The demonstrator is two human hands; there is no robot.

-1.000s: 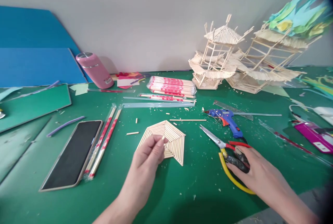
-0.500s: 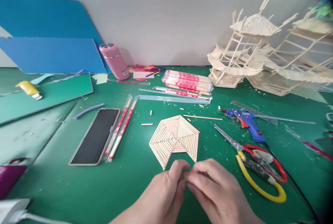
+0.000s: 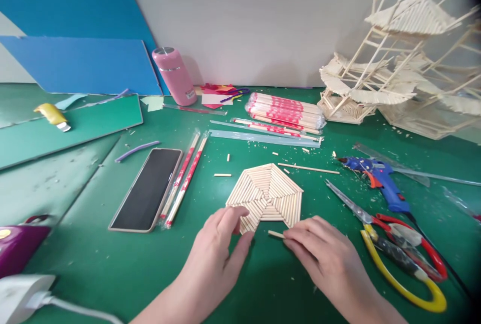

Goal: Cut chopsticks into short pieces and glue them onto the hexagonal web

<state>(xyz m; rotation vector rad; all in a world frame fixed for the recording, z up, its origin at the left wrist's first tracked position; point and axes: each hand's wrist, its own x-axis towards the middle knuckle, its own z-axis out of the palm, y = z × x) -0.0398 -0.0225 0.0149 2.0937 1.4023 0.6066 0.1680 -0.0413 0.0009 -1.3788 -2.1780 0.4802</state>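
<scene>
A flat panel of glued wooden sticks [image 3: 267,195], shaped like a hexagon with one wedge open toward me, lies on the green mat [image 3: 210,274]. My left hand [image 3: 220,249] rests with its fingertips on the panel's near left edge, fingers spread, holding nothing. My right hand [image 3: 325,256] pinches a short wooden stick piece [image 3: 275,233] just in front of the open wedge.
Yellow and red scissors [image 3: 391,249] and a blue glue gun [image 3: 378,176] lie to the right. A phone [image 3: 148,188], wrapped chopsticks [image 3: 184,178], a chopstick pack [image 3: 285,112], a pink bottle [image 3: 175,75], blue boards [image 3: 78,63] and stick pagoda models [image 3: 398,63] surround the panel.
The hands, which were together in front of the panel, have parted: the left went onto the panel's edge, the right holds the short stick near the gap. The view shifted left.
</scene>
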